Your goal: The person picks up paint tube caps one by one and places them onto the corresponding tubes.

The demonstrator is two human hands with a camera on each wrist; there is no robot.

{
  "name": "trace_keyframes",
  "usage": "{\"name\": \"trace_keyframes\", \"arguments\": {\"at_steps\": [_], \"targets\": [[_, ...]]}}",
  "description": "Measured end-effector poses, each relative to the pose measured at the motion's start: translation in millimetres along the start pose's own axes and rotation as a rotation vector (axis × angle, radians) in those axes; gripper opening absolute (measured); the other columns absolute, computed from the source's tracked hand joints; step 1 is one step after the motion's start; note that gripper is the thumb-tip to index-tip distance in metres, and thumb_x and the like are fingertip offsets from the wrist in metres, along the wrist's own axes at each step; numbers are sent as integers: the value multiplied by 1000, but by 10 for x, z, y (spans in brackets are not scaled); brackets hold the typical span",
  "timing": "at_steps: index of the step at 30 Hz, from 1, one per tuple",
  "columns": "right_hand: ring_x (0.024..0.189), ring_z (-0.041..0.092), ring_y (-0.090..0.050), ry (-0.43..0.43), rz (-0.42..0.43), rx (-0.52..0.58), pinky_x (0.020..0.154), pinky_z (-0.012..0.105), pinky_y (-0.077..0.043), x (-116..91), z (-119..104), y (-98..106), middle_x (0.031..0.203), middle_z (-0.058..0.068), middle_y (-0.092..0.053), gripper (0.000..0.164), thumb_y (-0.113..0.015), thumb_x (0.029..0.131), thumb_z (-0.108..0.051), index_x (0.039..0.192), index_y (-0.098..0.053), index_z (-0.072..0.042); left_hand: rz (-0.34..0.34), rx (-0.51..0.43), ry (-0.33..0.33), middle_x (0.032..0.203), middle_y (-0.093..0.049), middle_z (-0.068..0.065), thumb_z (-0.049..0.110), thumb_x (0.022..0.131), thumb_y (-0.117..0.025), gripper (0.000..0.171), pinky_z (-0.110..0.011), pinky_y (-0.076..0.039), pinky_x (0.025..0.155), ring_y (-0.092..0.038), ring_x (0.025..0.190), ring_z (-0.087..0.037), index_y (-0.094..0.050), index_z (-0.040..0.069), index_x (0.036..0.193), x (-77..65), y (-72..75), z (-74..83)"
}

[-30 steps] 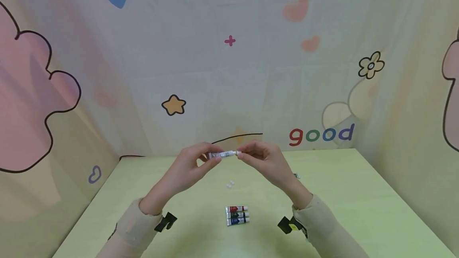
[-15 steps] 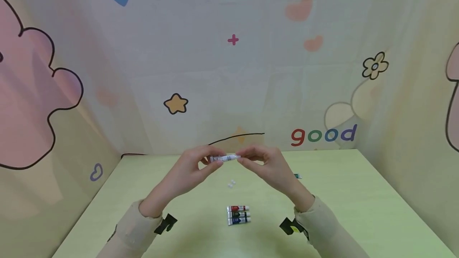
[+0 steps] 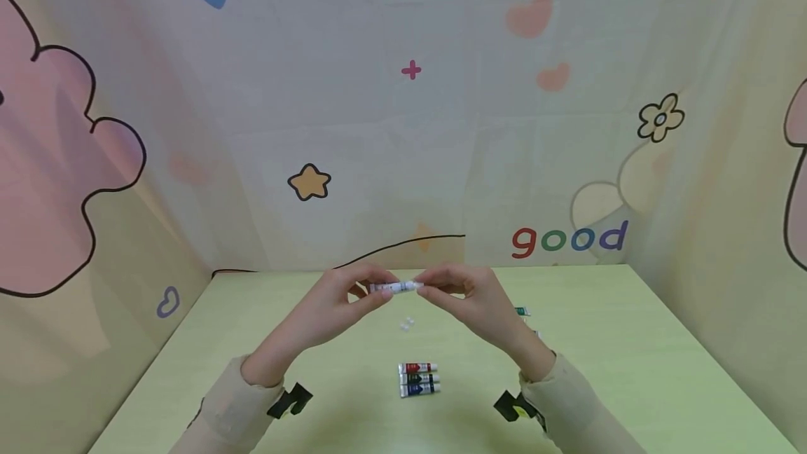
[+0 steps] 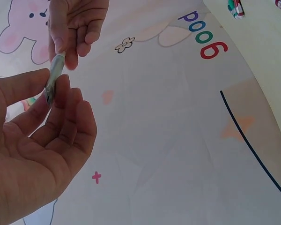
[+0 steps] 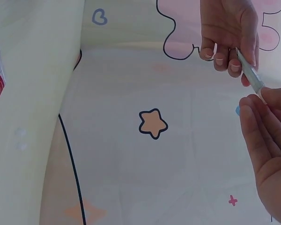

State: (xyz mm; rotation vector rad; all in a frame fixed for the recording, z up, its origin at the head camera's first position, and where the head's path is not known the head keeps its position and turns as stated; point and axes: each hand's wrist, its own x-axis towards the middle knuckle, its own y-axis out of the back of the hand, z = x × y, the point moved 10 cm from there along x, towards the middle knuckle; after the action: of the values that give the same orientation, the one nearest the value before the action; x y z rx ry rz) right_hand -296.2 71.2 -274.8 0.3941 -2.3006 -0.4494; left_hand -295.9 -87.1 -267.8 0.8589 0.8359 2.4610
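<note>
Above the far part of the table, both hands hold a small white paint tube (image 3: 396,287), nearly level. My left hand (image 3: 343,303) pinches its body toward the flat end between thumb and fingers. At the other end, my right hand (image 3: 469,296) pinches the cap end with thumb and fingertips, which hide the cap itself. In the left wrist view the paint tube (image 4: 55,79) slants between the two hands. The right wrist view shows the slim paint tube (image 5: 249,71) running from the left hand's fingers to my right thumb.
On the pale green table (image 3: 328,398) lie a red-labelled tube (image 3: 418,368), a dark-labelled tube (image 3: 419,378) and a blue-labelled tube (image 3: 420,390), side by side. Several tiny white pieces (image 3: 407,324) lie beyond them. A green-labelled tube (image 3: 522,311) is partly hidden by the right wrist.
Both hands have come down slightly together with the paint tube. Another small object now peeks out beside the right wrist. The tubes on the table stay put.
</note>
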Motion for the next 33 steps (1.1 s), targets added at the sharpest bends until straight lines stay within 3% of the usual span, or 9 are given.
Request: {"name": "trace_keyframes", "arguments": {"at_steps": [22, 33], "targets": [[86, 15, -71, -74, -29, 20, 80, 33, -58, -65, 127, -37, 97, -3, -73, 12, -71, 96, -16, 107, -73, -15, -14, 14, -37, 104, -70, 2, 18, 99, -67, 18, -34, -54, 80, -60, 89, -14, -72, 11, 114, 19, -81, 92], [82, 20, -71, -157, -19, -2, 79, 30, -57, -103, 207, -37, 90, 0, -74, 14, -62, 102, -16, 102, -72, -7, -7, 20, -86, 106, -71, 3, 17, 99, -67, 19, -32, -55, 79, -62, 90, -11, -70, 10, 116, 25, -143, 176]]}}
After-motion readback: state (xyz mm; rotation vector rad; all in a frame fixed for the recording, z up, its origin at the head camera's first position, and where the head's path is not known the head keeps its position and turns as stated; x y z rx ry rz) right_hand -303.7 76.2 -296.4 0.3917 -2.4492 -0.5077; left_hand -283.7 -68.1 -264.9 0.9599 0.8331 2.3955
